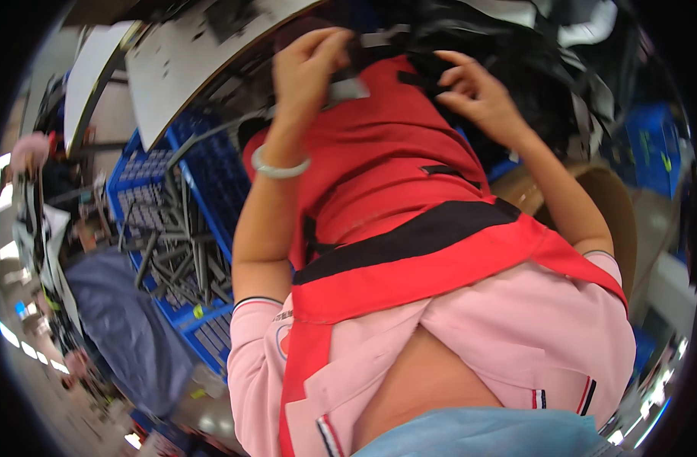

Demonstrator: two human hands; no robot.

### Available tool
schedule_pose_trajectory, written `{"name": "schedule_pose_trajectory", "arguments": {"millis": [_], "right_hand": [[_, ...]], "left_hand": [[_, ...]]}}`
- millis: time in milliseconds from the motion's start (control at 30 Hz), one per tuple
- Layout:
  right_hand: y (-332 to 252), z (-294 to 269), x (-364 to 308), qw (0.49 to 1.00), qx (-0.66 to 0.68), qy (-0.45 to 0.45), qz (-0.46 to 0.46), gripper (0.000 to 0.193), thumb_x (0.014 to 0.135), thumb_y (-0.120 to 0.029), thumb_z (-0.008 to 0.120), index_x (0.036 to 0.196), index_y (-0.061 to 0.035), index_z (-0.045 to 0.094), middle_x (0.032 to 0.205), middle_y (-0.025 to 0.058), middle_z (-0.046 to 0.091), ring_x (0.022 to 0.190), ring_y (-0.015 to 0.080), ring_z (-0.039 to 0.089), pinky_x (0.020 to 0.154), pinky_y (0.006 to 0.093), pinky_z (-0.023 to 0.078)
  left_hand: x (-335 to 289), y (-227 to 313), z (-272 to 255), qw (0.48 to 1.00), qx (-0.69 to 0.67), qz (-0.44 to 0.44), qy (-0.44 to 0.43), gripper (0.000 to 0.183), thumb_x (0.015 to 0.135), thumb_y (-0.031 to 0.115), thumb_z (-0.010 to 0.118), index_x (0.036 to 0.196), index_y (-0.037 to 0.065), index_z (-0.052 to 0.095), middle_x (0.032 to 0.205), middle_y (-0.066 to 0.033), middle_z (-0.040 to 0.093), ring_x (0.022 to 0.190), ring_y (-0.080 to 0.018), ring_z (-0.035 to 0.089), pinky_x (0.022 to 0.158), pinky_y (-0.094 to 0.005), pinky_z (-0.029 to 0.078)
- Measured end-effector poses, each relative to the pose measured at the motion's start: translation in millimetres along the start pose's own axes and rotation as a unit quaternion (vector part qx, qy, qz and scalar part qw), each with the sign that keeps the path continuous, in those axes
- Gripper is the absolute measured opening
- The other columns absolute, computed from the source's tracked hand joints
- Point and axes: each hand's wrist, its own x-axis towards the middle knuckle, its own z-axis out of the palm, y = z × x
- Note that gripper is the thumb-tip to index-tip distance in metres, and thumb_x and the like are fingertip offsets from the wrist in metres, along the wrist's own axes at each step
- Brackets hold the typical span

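My left hand (309,70), with a pale bangle at the wrist, is raised above the red apron (394,129) on my lap. Its fingers are curled closed, and what they hold, if anything, is hidden. Just beside it shows a small grey-white piece (348,90), slightly blurred; I cannot tell whether the hand touches it. My right hand (478,95) hovers on the other side of the apron, before a heap of black sheet material (508,38). Its fingers are bent and apart from the thumb, with nothing visible between them.
To the left stands a blue crate (185,324) full of bent grey frames (185,259). A white tabletop (173,68) with small dark bits lies at the upper left. A brown round container (618,202) is close to my right elbow; a blue bin (653,148) stands beyond.
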Motion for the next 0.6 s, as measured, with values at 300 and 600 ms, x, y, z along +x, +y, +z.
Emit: {"name": "schedule_pose_trajectory", "arguments": {"millis": [300, 600], "right_hand": [[-32.3, 133.2, 79.9, 0.922, 0.331, -0.199, -0.019, 0.021, 0.097, -0.012, 0.053, 0.115, 0.0003, 0.056, 0.095, 0.0057, 0.062, 0.087, 0.0144, 0.064, 0.080, 0.0296, 0.052], [7.7, 81.3, 116.7, 0.791, 0.554, -0.158, 0.209, 0.031, 0.098, -0.026, 0.059, 0.114, 0.0008, 0.059, 0.094, 0.0108, 0.067, 0.077, 0.0142, 0.066, 0.064, 0.0226, 0.054]], "left_hand": [[-23.8, -14.9, -46.6, 0.949, 0.245, 0.196, 0.021, 0.022, 0.092, 0.019, 0.058, 0.100, 0.003, 0.071, 0.090, -0.0119, 0.071, 0.085, -0.0288, 0.066, 0.077, -0.0392, 0.046], [-19.2, -13.6, -137.5, 0.938, 0.070, -0.171, -0.293, 0.026, 0.095, 0.025, 0.060, 0.089, 0.001, 0.066, 0.074, 0.0027, 0.062, 0.074, -0.0055, 0.059, 0.067, -0.0220, 0.044]]}}
